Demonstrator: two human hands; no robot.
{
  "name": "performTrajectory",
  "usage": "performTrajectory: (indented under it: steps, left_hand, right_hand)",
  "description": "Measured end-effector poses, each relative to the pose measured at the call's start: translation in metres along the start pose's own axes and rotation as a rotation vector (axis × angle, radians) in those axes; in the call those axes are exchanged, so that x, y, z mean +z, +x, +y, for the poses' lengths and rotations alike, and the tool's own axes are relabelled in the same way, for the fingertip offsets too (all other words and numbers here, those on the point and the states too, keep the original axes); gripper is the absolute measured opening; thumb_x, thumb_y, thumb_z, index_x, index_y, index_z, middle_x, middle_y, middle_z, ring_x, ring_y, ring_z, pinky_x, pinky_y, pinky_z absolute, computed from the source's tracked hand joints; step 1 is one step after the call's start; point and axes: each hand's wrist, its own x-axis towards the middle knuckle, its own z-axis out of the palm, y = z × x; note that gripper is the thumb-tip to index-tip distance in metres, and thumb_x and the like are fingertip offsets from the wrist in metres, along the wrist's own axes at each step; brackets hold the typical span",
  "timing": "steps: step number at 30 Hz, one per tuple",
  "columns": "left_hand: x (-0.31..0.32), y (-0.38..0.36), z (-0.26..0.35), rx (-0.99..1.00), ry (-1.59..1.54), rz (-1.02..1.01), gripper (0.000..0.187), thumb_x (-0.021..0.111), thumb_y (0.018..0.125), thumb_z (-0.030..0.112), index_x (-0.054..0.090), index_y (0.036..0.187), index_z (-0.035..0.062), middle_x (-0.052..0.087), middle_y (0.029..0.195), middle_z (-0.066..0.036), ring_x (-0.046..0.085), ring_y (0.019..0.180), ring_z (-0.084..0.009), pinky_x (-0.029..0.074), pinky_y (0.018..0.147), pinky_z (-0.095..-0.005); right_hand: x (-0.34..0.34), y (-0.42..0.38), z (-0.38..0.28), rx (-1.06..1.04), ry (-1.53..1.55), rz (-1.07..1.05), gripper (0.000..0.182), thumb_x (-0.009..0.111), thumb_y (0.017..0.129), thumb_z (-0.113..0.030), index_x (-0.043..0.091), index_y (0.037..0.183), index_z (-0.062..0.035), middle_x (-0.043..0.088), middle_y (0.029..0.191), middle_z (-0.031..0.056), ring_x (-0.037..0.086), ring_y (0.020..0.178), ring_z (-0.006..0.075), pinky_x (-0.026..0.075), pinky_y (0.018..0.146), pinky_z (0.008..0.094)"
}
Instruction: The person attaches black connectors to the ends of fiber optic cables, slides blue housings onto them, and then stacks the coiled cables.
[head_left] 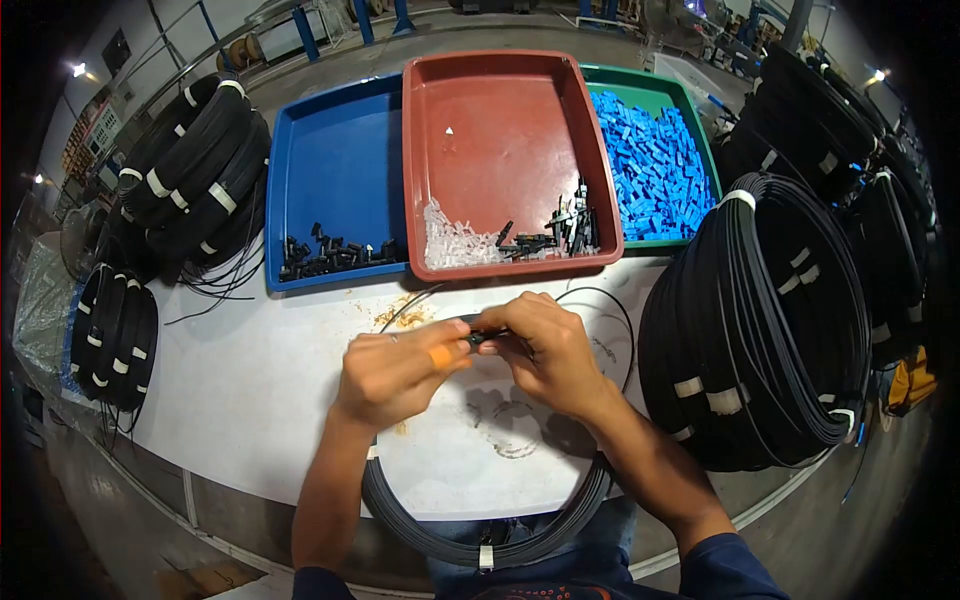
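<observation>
Over the middle of the table, my left hand (390, 372) and my right hand (545, 345) meet, both with fingers closed in a pinch. Between their fingertips is a small black connector (478, 338), mostly covered by the fingers. Thin black cable (630, 335) arcs out on both sides of the hands. It appears to belong to a black cable coil (487, 552) that hangs over the near table edge against my lap, bound with white tape. A band of orange tape (440, 356) wraps a finger of my left hand.
Past my hands stand a blue tray (335, 180) with black connectors, a red tray (500, 110) with clear and black pieces, and a green tray (705, 165) of blue pieces. Large cable coils (755, 330) crowd the right; more coils (190, 170) stack at left.
</observation>
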Motion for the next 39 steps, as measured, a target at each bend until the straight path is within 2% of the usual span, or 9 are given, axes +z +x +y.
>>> performTrajectory:
  steps: [5,11,15,17,27,32,34,36,39]
  left_hand:
    - [-0.043,-0.019,0.025,-0.437,0.041,0.244,0.033,0.086,0.077,0.012,0.073,0.104,-0.0020,0.075,0.109,-0.021,0.076,0.099,-0.0277,0.060,0.083,-0.0345]
    - [-0.046,-0.138,0.150,-1.161,-0.120,0.660,0.023,0.061,0.098,0.011,0.061,0.115,-0.0042,0.056,0.064,-0.004,0.052,0.050,-0.0123,0.046,0.051,-0.0245]
    - [0.011,-0.157,0.238,-1.346,-0.697,0.848,0.063,0.073,0.094,0.021,0.036,0.145,0.0171,0.053,0.068,-0.002,0.047,0.049,-0.0083,0.040,0.047,-0.0226]
    - [0.018,-0.140,0.262,-1.233,-1.337,0.921,0.083,0.070,0.090,0.008,0.022,0.157,0.0143,0.053,0.138,-0.027,0.054,0.127,-0.0384,0.042,0.110,-0.0538]
    - [-0.041,-0.108,0.250,-0.976,-0.921,1.243,0.066,0.065,0.090,0.013,0.036,0.148,0.0237,0.057,0.081,-0.004,0.050,0.053,-0.0135,0.047,0.047,-0.0269]
    - [-0.109,-0.109,0.227,-0.725,-0.168,1.075,0.083,0.079,0.078,0.017,0.035,0.146,0.0006,0.053,0.075,-0.006,0.047,0.047,-0.0158,0.048,0.046,-0.0315]
    - [-0.170,-0.105,0.213,-0.331,-0.184,-0.072,0.048,0.086,0.072,0.013,0.062,0.112,0.0020,0.067,0.081,-0.013,0.061,0.051,-0.0291,0.057,0.064,-0.0441]
    - [-0.119,-0.082,0.241,-0.391,0.102,0.259,0.028,0.086,0.076,0.005,0.064,0.093,0.0039,0.069,0.075,-0.013,0.064,0.054,-0.0264,0.054,0.054,-0.0376]
    - [-0.098,-0.080,0.223,-0.041,-0.010,0.274,0.057,0.085,0.076,-0.001,0.052,0.122,0.0097,0.067,0.082,-0.014,0.059,0.053,-0.0225,0.049,0.049,-0.0357]
  right_hand:
    - [-0.005,0.006,0.023,0.147,0.015,-0.081,0.037,0.075,0.077,0.005,0.064,0.112,0.0008,0.063,0.116,0.0199,0.063,0.099,0.0385,0.050,0.089,0.0448]
    - [-0.001,0.013,0.032,0.189,-0.161,-0.439,0.055,0.089,0.070,-0.014,0.063,0.117,0.0005,0.065,0.111,0.0169,0.061,0.110,0.0374,0.049,0.093,0.0443]
    - [0.009,0.035,0.023,0.218,-0.413,-0.610,0.061,0.092,0.063,-0.019,0.066,0.115,-0.0016,0.067,0.112,0.0174,0.062,0.111,0.0372,0.049,0.095,0.0453]
    - [0.014,0.040,0.037,0.198,-0.399,-0.647,0.056,0.091,0.065,-0.020,0.068,0.111,0.0013,0.067,0.105,0.0219,0.064,0.102,0.0402,0.051,0.089,0.0451]
    - [-0.001,0.031,-0.067,0.183,0.028,-0.128,0.043,0.087,0.075,-0.014,0.061,0.105,0.0023,0.059,0.093,0.0172,0.059,0.088,0.0367,0.048,0.079,0.0425]
    - [-0.013,0.027,-0.089,-0.042,0.311,0.022,0.050,0.083,0.072,0.002,0.059,0.116,0.0008,0.064,0.105,0.0138,0.065,0.101,0.0241,0.052,0.086,0.0334]
    - [-0.014,0.019,-0.071,-0.067,0.307,0.019,0.051,0.080,0.073,0.010,0.059,0.118,-0.0005,0.066,0.108,0.0121,0.066,0.099,0.0191,0.054,0.086,0.0313]
    - [-0.004,0.002,-0.062,-0.033,0.348,0.148,0.058,0.089,0.072,-0.005,0.059,0.122,-0.0018,0.070,0.107,0.0117,0.069,0.094,0.0180,0.056,0.079,0.0308]
    - [-0.009,-0.032,-0.034,0.014,0.069,0.103,0.065,0.093,0.071,-0.015,0.059,0.125,-0.0021,0.072,0.106,0.0113,0.071,0.090,0.0173,0.056,0.078,0.0306]
